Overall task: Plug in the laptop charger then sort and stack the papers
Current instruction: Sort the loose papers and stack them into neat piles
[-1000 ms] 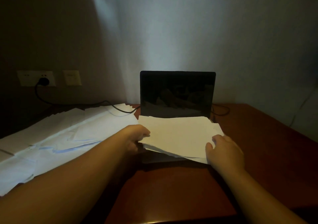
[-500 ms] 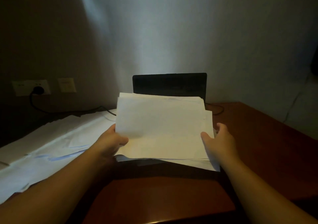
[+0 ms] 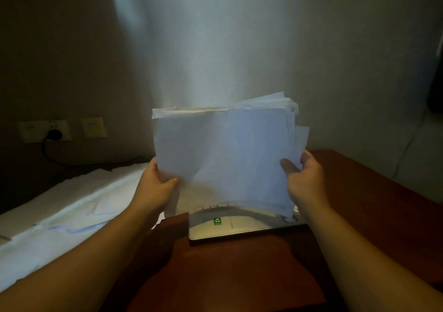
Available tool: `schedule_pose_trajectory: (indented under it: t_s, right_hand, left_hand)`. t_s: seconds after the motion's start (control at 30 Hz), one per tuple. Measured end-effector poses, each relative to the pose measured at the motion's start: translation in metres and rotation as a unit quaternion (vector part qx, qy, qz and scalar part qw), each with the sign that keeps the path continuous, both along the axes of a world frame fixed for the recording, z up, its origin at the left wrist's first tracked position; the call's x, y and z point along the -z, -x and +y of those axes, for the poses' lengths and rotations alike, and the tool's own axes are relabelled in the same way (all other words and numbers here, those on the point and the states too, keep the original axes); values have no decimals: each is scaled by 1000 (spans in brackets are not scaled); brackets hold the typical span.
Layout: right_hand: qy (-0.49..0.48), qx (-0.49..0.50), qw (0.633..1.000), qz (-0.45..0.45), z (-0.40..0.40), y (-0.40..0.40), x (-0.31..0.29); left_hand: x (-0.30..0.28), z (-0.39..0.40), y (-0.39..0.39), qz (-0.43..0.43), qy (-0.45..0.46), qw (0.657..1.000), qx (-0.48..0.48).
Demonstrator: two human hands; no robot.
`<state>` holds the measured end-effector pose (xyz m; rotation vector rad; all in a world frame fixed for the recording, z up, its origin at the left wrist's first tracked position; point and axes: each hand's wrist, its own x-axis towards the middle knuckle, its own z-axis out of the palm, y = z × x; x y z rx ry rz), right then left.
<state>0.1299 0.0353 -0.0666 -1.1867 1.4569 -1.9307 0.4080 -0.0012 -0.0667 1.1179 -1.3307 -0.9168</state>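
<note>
A stack of white papers [image 3: 225, 153] stands almost upright above the laptop [image 3: 239, 227], hiding its screen. My left hand [image 3: 155, 187] grips the stack's left edge, thumb on the near face. My right hand [image 3: 304, 179] holds the right edge the same way. Only the laptop's silver palm rest with a green sticker shows below the sheets. The charger's black plug [image 3: 54, 134] sits in the wall socket at far left, and its cable [image 3: 96, 161] runs along the wall toward the laptop.
More loose white sheets [image 3: 60, 215] lie spread over the left part of the reddish-brown desk [image 3: 359, 215]. A second wall plate [image 3: 94, 127] is next to the socket. The room is dim; a grey wall stands close behind.
Both hands lifted the stack off the laptop keyboard and tipped it from flat to nearly upright. The laptop's palm rest came into view.
</note>
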Motion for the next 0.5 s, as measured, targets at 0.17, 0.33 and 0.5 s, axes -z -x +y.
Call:
schedule_pose_trajectory:
  t_s: [0.17, 0.33, 0.5]
  right_hand:
    - [4, 3, 1000, 17, 3, -2, 18]
    - [-10, -3, 999, -53, 4, 5, 31]
    - [-35, -14, 999, -22, -1, 7, 38]
  left_hand:
    - [20, 5, 16, -26, 12, 998, -60]
    - [21, 5, 20, 34, -9, 997, -73]
    - [14, -1, 25, -23, -2, 997, -71]
